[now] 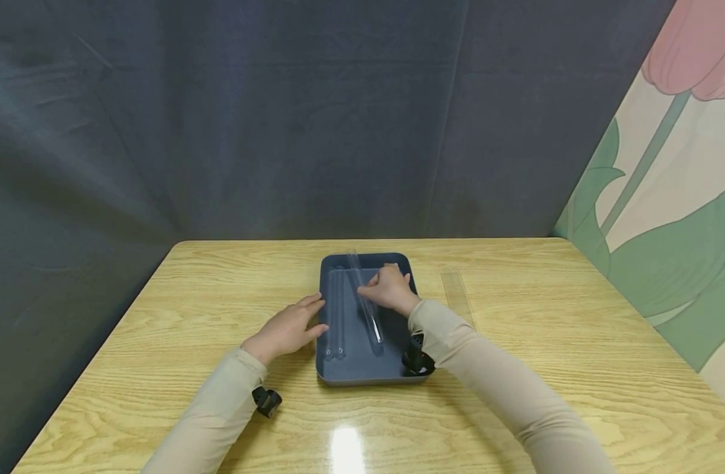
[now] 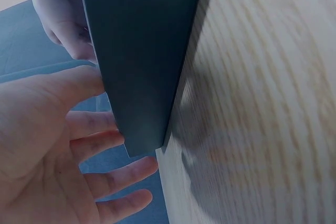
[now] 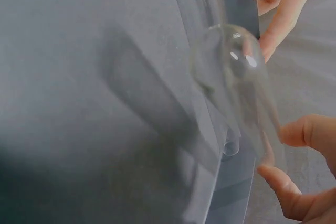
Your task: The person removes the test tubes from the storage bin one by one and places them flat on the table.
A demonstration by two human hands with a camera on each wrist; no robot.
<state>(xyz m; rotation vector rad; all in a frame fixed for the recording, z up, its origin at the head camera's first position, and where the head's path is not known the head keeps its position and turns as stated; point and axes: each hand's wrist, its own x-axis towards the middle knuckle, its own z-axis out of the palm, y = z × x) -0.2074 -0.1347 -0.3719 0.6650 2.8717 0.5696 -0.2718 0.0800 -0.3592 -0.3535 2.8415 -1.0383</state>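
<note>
Head view, right hand [image 1: 389, 288] pinching one clear tube [image 1: 371, 319], left hand [image 1: 287, 328] spread, two tubes [image 1: 340, 309] in one tray [image 1: 368, 382]

Tray [image 1: 358, 366] on table [image 1: 220, 283]: 2 tubes [image 1: 340, 309] in its L half, 3rd tube [image 1: 370, 318] & R hand [image 1: 391, 288] over it; L hand [image 1: 287, 329] L, strip [image 1: 455, 289] R, curtain [image 1: 315, 131] behind.

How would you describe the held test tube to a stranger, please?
On the wooden table stands a dark rectangular tray. Above its floor, the right hand pinches a clear test tube. Unlike the two test tubes lying together on its left, this one is held at a slant.
</note>
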